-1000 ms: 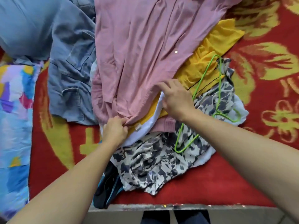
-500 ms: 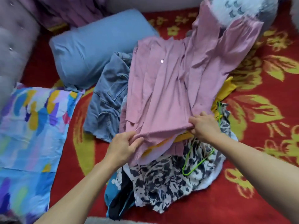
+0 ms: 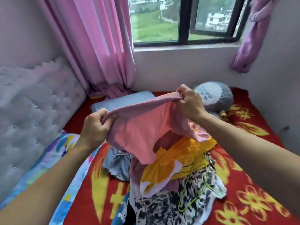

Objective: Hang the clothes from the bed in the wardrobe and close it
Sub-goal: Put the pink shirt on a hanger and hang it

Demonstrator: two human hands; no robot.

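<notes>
A pink top (image 3: pixel 139 133) hangs lifted above the bed, stretched by its ribbed hem between both hands. My left hand (image 3: pixel 95 125) grips the hem's left end and my right hand (image 3: pixel 189 103) grips the right end, higher up. Below lies the clothes pile: a yellow garment (image 3: pixel 178 158), a black-and-white patterned garment (image 3: pixel 164 207) with a green hanger (image 3: pixel 199 192) on it, and a grey-blue denim piece (image 3: pixel 116 163). The wardrobe is not in view.
The bed has a red and yellow floral blanket (image 3: pixel 253 200). A blue pillow (image 3: pixel 123 99) and a grey plush toy (image 3: pixel 214 95) lie at the far side. A tufted headboard (image 3: pixel 32 114), a colourful pillow (image 3: pixel 53 153), pink curtains (image 3: pixel 99 43) and a window (image 3: pixel 183 20) surround it.
Both hands have raised the pink top off the pile, holding it by the hem. The view has tilted up from the bed to the window and wall.
</notes>
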